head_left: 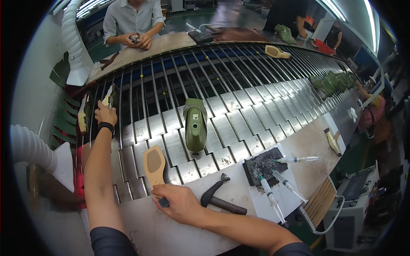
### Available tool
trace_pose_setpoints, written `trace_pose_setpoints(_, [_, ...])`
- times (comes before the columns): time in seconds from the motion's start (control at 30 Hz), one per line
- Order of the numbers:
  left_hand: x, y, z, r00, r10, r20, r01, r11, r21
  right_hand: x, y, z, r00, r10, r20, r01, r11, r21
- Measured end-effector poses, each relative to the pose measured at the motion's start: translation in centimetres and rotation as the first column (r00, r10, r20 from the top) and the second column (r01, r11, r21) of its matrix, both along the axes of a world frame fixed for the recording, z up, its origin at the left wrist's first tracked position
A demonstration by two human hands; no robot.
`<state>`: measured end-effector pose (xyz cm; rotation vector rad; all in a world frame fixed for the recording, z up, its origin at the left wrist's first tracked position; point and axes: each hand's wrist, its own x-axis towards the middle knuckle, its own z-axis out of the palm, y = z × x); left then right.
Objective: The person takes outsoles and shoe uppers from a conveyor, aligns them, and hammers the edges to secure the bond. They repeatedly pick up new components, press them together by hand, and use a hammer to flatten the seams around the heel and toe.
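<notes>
My right hand point(183, 205) is closed at the near end of a flat tan shoe sole point(154, 164) with a darker oval patch. A dark, square-ended stick point(163, 202), perhaps a tool handle, also sticks out of this hand. Stretched forward to the far left, my left hand point(106, 114) has its fingers around a pale shoe sole with dark edges point(109, 96). Beside it a similar sole piece point(82, 115) stands on edge. A green shoe upper on a last point(196, 128) lies bottom up on the metal slats, in front of and between my hands.
A hammer point(222, 202) lies on the near bench, left of a black block point(265, 165) with several syringes point(273, 198). Rollers and metal slats point(239, 115) run across. Another sole point(277, 52) and green shoes point(335, 83) lie farther off. Two white ducts point(72, 42) hang left. People work opposite.
</notes>
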<state>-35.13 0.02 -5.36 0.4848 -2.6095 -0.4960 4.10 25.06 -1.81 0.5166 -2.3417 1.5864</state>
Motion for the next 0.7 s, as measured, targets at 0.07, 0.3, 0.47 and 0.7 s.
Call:
trace_pose_setpoints(0.07, [2.1,-3.9,2.1,0.997,-0.070,0.011,0.070,0.997,-0.015,-0.1,-0.7,-0.3,0.997,-0.046,-0.060,0.039,0.994,-0.100])
trace_pose_setpoints(0.3, [21.1,-9.2,6.3,0.936,-0.288,-0.204,0.349,0.846,0.403,0.1,0.1,1.2,0.981,0.016,0.195,-0.025,0.999,0.044])
trace_pose_setpoints(0.47, [40.6,-7.5,7.7,0.833,-0.360,-0.420,0.474,0.856,0.206,1.9,0.5,2.0,0.996,0.017,0.091,-0.027,0.994,0.105])
trace_pose_setpoints(0.7, [60.6,-7.5,4.8,0.882,-0.436,-0.181,0.348,0.859,-0.376,11.8,-1.8,4.1,0.999,0.050,-0.018,-0.035,0.874,0.485])
